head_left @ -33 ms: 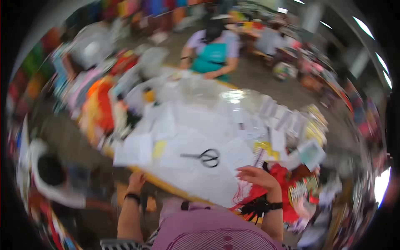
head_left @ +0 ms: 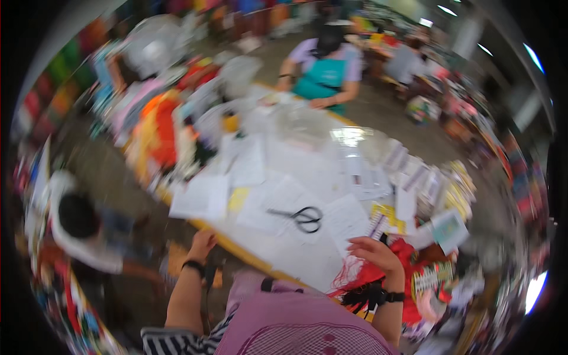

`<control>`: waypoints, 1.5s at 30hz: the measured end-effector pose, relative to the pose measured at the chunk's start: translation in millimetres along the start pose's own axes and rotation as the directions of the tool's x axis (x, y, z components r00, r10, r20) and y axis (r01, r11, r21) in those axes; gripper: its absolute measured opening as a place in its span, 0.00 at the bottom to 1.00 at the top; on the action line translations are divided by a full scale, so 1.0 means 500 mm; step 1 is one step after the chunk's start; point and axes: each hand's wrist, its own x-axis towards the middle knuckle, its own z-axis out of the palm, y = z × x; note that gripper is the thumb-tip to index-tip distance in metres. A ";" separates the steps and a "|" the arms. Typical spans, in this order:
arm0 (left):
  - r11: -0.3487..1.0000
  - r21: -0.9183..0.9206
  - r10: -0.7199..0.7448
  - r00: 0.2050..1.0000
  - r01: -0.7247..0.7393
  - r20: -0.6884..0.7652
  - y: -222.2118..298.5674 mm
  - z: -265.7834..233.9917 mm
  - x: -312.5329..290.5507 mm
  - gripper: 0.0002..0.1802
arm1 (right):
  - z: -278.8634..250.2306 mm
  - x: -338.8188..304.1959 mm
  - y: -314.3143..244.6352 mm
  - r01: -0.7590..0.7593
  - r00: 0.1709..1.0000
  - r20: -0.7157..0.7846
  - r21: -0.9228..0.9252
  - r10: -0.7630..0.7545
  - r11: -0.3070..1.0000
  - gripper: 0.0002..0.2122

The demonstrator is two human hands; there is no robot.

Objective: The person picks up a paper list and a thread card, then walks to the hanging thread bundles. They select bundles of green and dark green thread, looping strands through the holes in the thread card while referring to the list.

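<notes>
Far left: a person with dark hair and a white top crouches low beside the surface, well apart from you.
Your left hand: it rests at the near edge of the surface, fingers curled loosely over the yellow rim and holding nothing you can make out; it looks like a bracing grip to steady you as you lean in. A dark band sits on the wrist.
White sheets: they lie flat and overlapping across the surface, spread so each can be reached from your side.
Scissors: dark-handled and lying flat on the white paper, between your two hands and just ahead of them, touched by neither. The blades look shut and point to your left, the loops towards your right, handy for your right hand.
Your right hand: it hovers above the right end of the paper, fingers spread and bent, empty as far as the blur lets you tell. Red fringed material lies just beneath and beside it, with black strands hanging at the wrist.
Far side: a person in a teal apron leans on the surface opposite you.
Right edge: small cards and coloured packets lie crowded together.
</notes>
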 end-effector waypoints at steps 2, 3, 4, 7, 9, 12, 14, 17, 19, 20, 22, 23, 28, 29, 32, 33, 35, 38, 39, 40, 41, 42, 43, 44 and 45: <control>0.905 -0.336 -0.307 0.947 0.260 -0.095 0.055 0.073 -0.023 0.09 | -0.010 -0.019 0.051 -0.107 0.984 -0.134 0.071 0.116 0.992 0.18; 0.859 -0.414 -0.377 0.919 0.301 -0.114 0.038 0.077 -0.032 0.05 | -0.006 -0.027 0.068 -0.111 0.979 -0.164 0.061 0.120 0.992 0.18; 0.842 -0.393 -0.452 0.881 0.370 -0.140 0.044 0.100 -0.042 0.04 | -0.007 -0.032 0.093 -0.130 0.983 -0.123 0.040 0.134 0.991 0.18; 0.864 -0.295 -0.457 0.881 0.408 -0.121 0.007 0.077 -0.099 0.06 | -0.012 -0.033 0.176 -0.206 0.966 -0.128 0.138 0.224 0.969 0.17; 0.877 -0.286 -0.439 0.885 0.385 -0.155 0.005 0.106 -0.111 0.09 | -0.019 -0.054 0.222 -0.295 0.933 -0.158 0.183 0.324 0.938 0.15; 0.861 -0.318 -0.466 0.866 0.397 -0.182 0.010 0.148 -0.153 0.10 | -0.030 -0.068 0.263 -0.366 0.910 -0.130 0.195 0.394 0.910 0.15; 0.845 -0.288 -0.508 0.845 0.452 -0.165 -0.012 0.152 -0.198 0.10 | -0.039 -0.068 0.289 -0.406 0.896 -0.123 0.158 0.426 0.900 0.14; 0.831 -0.232 -0.544 0.825 0.505 -0.154 -0.052 0.153 -0.252 0.10 | -0.042 -0.064 0.331 -0.460 0.870 -0.146 0.107 0.471 0.882 0.12; 0.823 -0.180 -0.566 0.807 0.539 -0.172 -0.080 0.157 -0.292 0.09 | -0.048 -0.063 0.359 -0.487 0.852 -0.170 0.085 0.494 0.869 0.12; 0.817 -0.194 -0.574 0.797 0.542 -0.189 -0.092 0.153 -0.318 0.09 | -0.048 -0.057 0.373 -0.489 0.855 -0.151 0.088 0.497 0.868 0.11; 0.815 -0.243 -0.568 0.809 0.526 -0.152 -0.142 0.129 -0.375 0.07 | -0.041 -0.056 0.392 -0.490 0.862 -0.102 0.089 0.497 0.867 0.10; 0.820 -0.245 -0.563 0.805 0.517 -0.184 -0.169 0.117 -0.402 0.07 | -0.042 -0.052 0.404 -0.511 0.851 -0.088 0.085 0.518 0.855 0.10; 0.911 -0.056 -0.411 0.892 0.408 -0.186 -0.191 0.092 -0.526 0.12 | -0.036 -0.011 0.441 -0.516 0.855 -0.037 0.019 0.517 0.856 0.10; 0.914 -0.082 -0.405 0.891 0.396 -0.207 -0.175 0.085 -0.549 0.11 | -0.037 -0.003 0.451 -0.500 0.865 -0.022 0.018 0.501 0.866 0.10; 0.858 -0.302 -0.506 0.784 0.415 -0.359 -0.104 0.091 -0.594 0.06 | -0.042 0.017 0.488 -0.408 0.913 0.057 0.067 0.404 0.911 0.10; 0.764 -0.503 -0.627 0.649 0.404 -0.431 -0.083 0.075 -0.595 0.03 | -0.040 0.023 0.497 -0.410 0.912 0.026 -0.013 0.410 0.912 0.10; 0.829 -0.383 -0.558 0.561 0.407 -0.612 -0.085 0.004 -0.586 0.02 | -0.051 0.028 0.539 -0.396 0.918 -0.005 -0.087 0.397 0.914 0.10; 0.829 -0.310 -0.527 0.464 0.465 -0.712 -0.042 -0.065 -0.543 0.09 | -0.099 -0.001 0.653 -0.265 0.938 0.054 -0.522 0.341 0.811 0.10; 0.831 -0.355 -0.538 0.456 0.428 -0.709 -0.031 -0.084 -0.523 0.11 | -0.098 -0.017 0.673 -0.280 0.935 0.055 -0.497 0.351 0.822 0.10; 0.828 -0.405 -0.553 0.444 0.389 -0.705 -0.029 -0.103 -0.510 0.12 | -0.100 -0.034 0.694 -0.292 0.930 0.060 -0.476 0.362 0.829 0.10; 0.833 -0.373 -0.549 0.529 0.408 -0.647 -0.064 -0.132 -0.498 0.18 | -0.087 -0.066 0.730 -0.261 0.956 -0.019 -0.504 0.292 0.823 0.10; 0.840 -0.347 -0.537 0.553 0.417 -0.637 -0.070 -0.135 -0.475 0.18 | -0.053 -0.091 0.716 -0.275 0.956 -0.045 -0.480 0.290 0.833 0.10; 0.820 -0.424 -0.570 0.619 0.385 -0.540 -0.077 -0.132 -0.470 0.23 | -0.025 -0.126 0.668 -0.243 0.962 -0.040 -0.574 0.270 0.782 0.10; 0.782 -0.503 -0.595 0.683 0.368 -0.425 -0.080 -0.120 -0.467 0.29 | 0.000 -0.164 0.621 -0.220 0.965 -0.042 -0.662 0.258 0.716 0.11; 0.839 -0.350 -0.544 0.652 0.417 -0.528 -0.061 -0.075 -0.442 0.29 | -0.011 -0.190 0.664 -0.195 0.974 -0.051 -0.683 0.220 0.704 0.11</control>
